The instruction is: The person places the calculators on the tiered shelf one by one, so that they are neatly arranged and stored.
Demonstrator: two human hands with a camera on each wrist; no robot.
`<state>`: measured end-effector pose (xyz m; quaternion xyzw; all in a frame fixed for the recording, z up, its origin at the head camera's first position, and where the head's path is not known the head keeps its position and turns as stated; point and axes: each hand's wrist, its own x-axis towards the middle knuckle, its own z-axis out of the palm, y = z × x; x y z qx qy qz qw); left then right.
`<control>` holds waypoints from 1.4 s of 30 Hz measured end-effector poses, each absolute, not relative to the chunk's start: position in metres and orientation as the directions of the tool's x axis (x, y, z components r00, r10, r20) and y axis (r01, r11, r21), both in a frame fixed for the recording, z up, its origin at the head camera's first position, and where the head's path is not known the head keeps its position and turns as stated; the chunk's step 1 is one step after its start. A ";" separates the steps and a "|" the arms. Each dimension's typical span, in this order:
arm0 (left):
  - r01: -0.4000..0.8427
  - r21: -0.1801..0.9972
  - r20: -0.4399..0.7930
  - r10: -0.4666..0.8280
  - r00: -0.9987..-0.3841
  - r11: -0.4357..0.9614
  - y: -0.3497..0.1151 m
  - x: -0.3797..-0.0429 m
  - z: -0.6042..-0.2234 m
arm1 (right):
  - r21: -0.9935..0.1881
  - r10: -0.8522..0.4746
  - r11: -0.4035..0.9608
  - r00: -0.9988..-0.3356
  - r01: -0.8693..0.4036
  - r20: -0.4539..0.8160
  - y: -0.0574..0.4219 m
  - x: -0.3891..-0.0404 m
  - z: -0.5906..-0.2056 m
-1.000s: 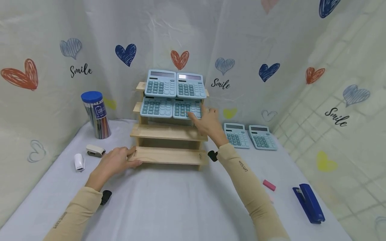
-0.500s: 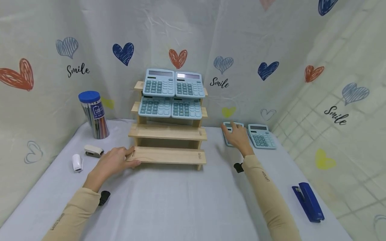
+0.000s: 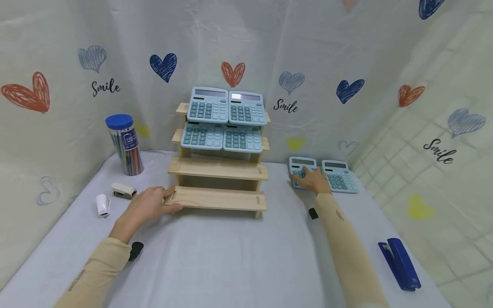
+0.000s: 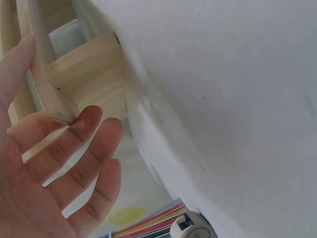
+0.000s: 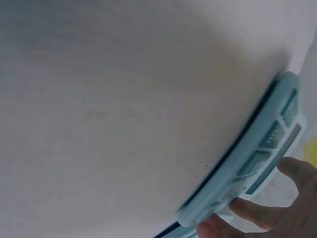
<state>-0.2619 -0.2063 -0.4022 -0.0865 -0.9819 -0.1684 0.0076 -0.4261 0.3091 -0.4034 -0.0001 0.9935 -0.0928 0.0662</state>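
Observation:
A tiered wooden display rack (image 3: 217, 198) stands at the table's middle. My left hand (image 3: 144, 209) pinches the left end of its lowest shelf (image 4: 53, 96), thumb on one face and forefinger on the other. Light blue calculators (image 3: 208, 107) sit in pairs on the upper two tiers. Right of the rack, my right hand (image 3: 313, 182) touches the left one of two calculators (image 3: 302, 161) lying on the table. In the right wrist view, fingertips (image 5: 292, 167) rest on that calculator's face (image 5: 237, 171), and it lies on the cloth. Part of its keypad is covered by the hand.
The second table calculator (image 3: 340, 177) lies just right of my right hand. A blue stapler (image 3: 399, 264) is at the right front. On the left are a pencil tub (image 3: 125, 145), a small beige stapler (image 3: 123, 191) and a white one (image 3: 102, 205). A printed curtain (image 3: 246, 42) hangs behind.
My right hand has left the lower right calculator on the rack and gone right, onto the nearer table calculator. The left hand keeps its hold on the lowest shelf.

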 end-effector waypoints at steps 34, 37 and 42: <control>0.182 0.342 0.026 0.185 -0.982 0.922 -0.206 -0.261 -0.400 | -0.186 -0.032 0.982 -0.965 0.017 -0.260 0.288 -0.365 -0.400; 0.188 0.341 0.028 0.190 -0.981 0.921 -0.206 -0.261 -0.400 | -0.223 -0.043 0.975 -0.965 0.016 -0.258 0.286 -0.351 -0.393; 0.204 0.335 0.051 0.198 -0.979 0.920 -0.207 -0.260 -0.400 | -0.286 -0.099 0.957 -0.978 -0.044 -0.183 0.276 -0.325 -0.374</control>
